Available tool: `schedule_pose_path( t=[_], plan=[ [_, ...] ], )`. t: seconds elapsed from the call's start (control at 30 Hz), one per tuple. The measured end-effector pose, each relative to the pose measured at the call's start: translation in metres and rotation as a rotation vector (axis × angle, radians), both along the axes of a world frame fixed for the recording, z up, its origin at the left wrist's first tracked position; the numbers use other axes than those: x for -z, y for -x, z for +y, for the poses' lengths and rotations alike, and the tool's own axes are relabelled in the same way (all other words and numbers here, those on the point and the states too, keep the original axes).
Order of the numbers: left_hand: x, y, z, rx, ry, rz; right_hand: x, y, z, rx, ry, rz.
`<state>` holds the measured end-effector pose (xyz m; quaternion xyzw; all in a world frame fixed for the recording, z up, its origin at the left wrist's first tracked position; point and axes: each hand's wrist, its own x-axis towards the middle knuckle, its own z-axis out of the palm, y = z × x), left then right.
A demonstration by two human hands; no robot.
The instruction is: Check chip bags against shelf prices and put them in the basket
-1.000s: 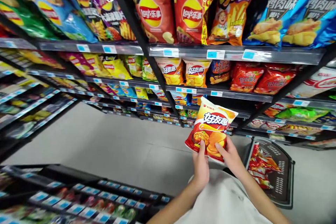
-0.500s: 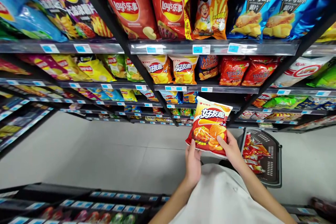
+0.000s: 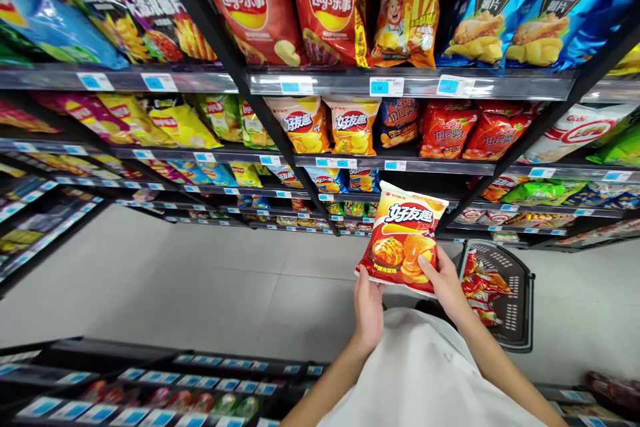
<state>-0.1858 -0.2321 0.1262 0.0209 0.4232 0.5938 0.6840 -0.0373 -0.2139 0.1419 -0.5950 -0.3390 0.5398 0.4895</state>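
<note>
A red and yellow bag of potato chips (image 3: 403,238) is held out in front of my body, its printed front facing up toward me. My left hand (image 3: 369,307) grips its lower left corner, thumb on the front and the other fingers behind. On the lower right side, my right hand (image 3: 445,283) pinches the same bag, its thumb pressed on the printed chips. Beside my right forearm, a dark shopping basket (image 3: 524,300) stands on the floor with several red snack bags (image 3: 483,287) inside.
Shelves of snack bags run across the front, with a shelf edge (image 3: 410,85) bearing price tags. Large red chip bags (image 3: 333,7) and blue chip bags (image 3: 480,13) stand on the upper shelf. Grey floor (image 3: 225,273) stretches left. Another low shelf unit (image 3: 165,390) is behind me.
The bag stays in both hands and sits very slightly further right and higher in view. The view has shifted a little; nothing was let go.
</note>
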Motion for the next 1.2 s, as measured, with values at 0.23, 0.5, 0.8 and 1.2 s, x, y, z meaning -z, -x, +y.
schedule_pose_path(
  t=[0.23,0.5,0.8,1.2],
  plan=[
    [0.003,0.0,-0.007,0.014,-0.003,0.007,0.003,-0.005,-0.01,-0.001,0.035,-0.004],
    [0.004,-0.002,-0.012,0.007,0.024,0.006,0.0,-0.006,-0.017,0.0,0.055,0.001],
    [0.008,-0.005,-0.014,0.035,0.045,0.03,0.003,-0.009,-0.022,0.012,0.062,-0.013],
    [0.012,-0.004,-0.014,0.165,0.063,0.07,0.009,-0.02,-0.027,0.016,0.066,-0.056]
  ],
)
